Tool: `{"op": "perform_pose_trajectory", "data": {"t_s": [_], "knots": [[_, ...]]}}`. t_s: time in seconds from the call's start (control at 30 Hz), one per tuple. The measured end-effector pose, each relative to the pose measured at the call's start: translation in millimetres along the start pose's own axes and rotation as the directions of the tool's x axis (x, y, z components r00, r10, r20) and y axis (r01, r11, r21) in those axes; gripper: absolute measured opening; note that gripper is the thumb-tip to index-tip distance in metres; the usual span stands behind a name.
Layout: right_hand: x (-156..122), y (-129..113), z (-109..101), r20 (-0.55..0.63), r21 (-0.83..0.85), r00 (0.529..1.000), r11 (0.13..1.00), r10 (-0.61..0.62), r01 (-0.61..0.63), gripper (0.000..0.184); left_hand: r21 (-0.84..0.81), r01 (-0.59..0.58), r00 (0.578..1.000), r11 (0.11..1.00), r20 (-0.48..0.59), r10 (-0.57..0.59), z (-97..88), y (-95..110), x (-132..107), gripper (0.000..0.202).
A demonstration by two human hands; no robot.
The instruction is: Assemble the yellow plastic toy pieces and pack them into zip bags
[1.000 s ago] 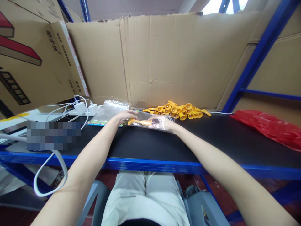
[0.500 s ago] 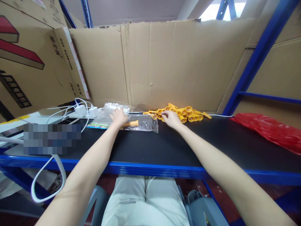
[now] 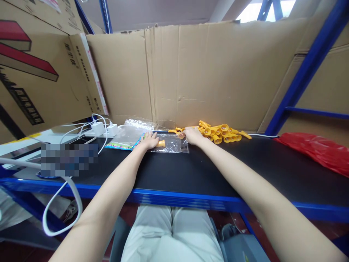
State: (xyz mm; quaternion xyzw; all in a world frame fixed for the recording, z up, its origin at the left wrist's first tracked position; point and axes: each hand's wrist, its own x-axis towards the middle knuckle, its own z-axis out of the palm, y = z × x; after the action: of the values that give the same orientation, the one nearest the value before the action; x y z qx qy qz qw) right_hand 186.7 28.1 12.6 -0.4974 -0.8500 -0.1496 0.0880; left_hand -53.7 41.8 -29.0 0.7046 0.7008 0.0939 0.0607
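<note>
Under left hand [image 3: 149,141], fingers apart: bag [image 3: 176,147], probably pinned steady. Yellow pieces [image 3: 218,133] beside right hand [image 3: 193,135]; can't tell if fingers clamped.

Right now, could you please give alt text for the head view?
The left hand lies over a clear plastic bag and a yellow piece; the right hand is at the left side of piled yellow horn-shaped pieces on a black surface.

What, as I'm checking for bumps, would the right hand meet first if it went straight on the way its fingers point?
The right hand would most likely meet the yellow, flared plastic piece right at its fingertips; depth is unclear, so they may already be touching.
</note>
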Motion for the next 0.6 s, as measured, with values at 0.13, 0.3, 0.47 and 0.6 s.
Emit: {"op": "perform_pose_trajectory", "data": {"t_s": [0.13,0.3,0.47,0.6], "knots": [[4,0,0,-0.019,0.031,1.000,0.999,0.008,-0.007,0.025,0.015,0.001,1.000,1.000,0.016,-0.001,0.1,0,1,0.061],[0,-3,6,-0.125,-0.090,0.992,0.996,-0.005,-0.006,0.030,0.044,0.007,0.999,0.999,0.038,-0.009,-1.1,1,0,0.061],[4,-8,13,-0.176,-0.221,0.984,0.973,0.030,-0.069,0.045,0.083,0.020,0.998,0.996,0.055,-0.024,-3.0,3,-2,0.062],[7,-7,13,-0.226,-0.286,0.970,0.958,-0.093,0.026,0.035,0.086,0.020,0.998,0.996,0.062,-0.025,-3.6,3,-3,0.062]]}}
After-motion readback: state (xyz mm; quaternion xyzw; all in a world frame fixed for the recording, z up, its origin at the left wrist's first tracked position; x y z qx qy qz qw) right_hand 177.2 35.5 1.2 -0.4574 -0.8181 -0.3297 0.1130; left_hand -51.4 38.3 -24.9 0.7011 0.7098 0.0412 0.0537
